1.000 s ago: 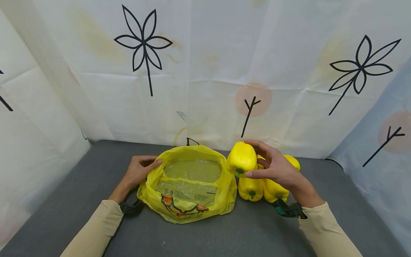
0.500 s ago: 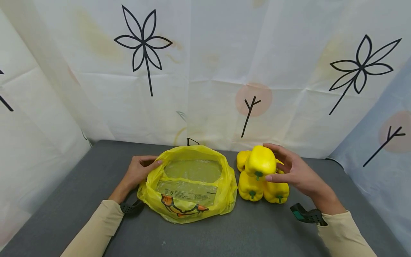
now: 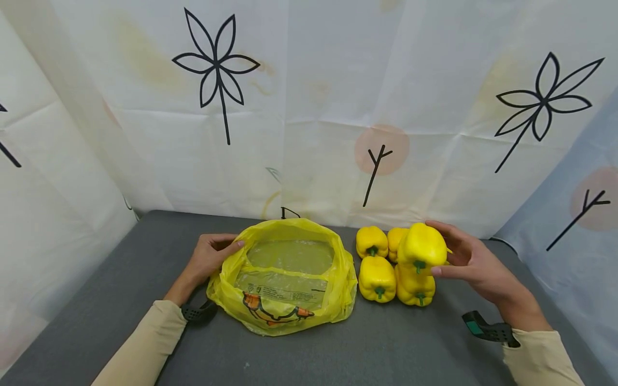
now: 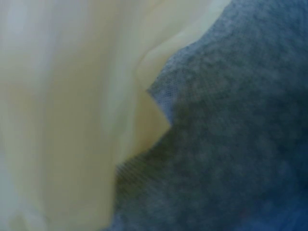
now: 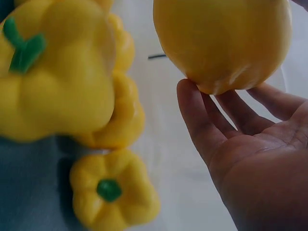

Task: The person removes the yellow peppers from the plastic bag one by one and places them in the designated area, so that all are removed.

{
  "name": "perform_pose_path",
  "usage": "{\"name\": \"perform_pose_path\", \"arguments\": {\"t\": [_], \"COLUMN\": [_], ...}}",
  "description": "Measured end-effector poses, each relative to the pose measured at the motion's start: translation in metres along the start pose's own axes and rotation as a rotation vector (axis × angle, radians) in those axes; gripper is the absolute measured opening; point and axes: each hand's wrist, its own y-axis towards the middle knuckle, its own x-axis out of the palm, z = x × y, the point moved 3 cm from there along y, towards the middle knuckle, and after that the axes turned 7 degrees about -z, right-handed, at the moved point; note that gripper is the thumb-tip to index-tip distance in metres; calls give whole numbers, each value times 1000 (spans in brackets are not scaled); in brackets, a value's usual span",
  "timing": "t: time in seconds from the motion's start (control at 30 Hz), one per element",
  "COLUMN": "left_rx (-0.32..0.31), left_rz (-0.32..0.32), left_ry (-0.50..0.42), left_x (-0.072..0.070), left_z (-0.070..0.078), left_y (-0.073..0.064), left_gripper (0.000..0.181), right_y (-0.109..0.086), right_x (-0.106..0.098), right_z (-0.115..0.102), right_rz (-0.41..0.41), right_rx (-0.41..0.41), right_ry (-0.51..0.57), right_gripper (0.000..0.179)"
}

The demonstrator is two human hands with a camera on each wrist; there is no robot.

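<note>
At its left rim, a yellow plastic bag (image 3: 285, 318) with its mouth spread wide is pinched by my left hand (image 3: 211, 260). The left wrist view shows only a blurred fold of the bag (image 4: 72, 115) beside the dark table. My right hand (image 3: 475, 267) grips a yellow bell pepper (image 3: 421, 245) from its right side, held up over the other peppers with its green stem toward me. In the right wrist view the fingers (image 5: 197, 115) curl against the pepper (image 5: 224, 43). Inside the bag, only its crumpled film and printed text show.
Several more yellow bell peppers (image 3: 377, 279) stand close together right of the bag, partly hidden by the held one. The grey table (image 3: 338, 354) ends at a white patterned cloth (image 3: 318, 161) behind and at both sides.
My right hand has carried the bell pepper rightward, from beside the bag's right rim across the group to its right side. The left hand and the bag have stayed put.
</note>
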Motion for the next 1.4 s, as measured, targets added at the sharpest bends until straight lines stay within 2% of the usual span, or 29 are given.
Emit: {"name": "perform_pose_path", "arguments": {"t": [0.23, 0.53, 0.87, 1.17, 1.4], "left_rx": [-8, 19, 20, 17, 26], "left_rz": [1, -13, -9, -9, -2], "left_ry": [3, -8, -7, -2, -3], "left_x": [1, 0, 1, 0, 1], "left_z": [-2, -1, -1, -1, -1], "left_y": [0, 0, 0, -1, -1], "left_gripper": [30, 28, 28, 28, 27], "right_y": [-15, -33, -52, -64, -72], "right_x": [-11, -23, -31, -39, -43], "right_z": [16, 34, 46, 54, 63], "right_rz": [9, 5, 7, 28, -23], "right_rx": [17, 27, 25, 52, 104], "right_ry": [24, 30, 97, 66, 99], "right_gripper": [77, 74, 72, 74, 74]}}
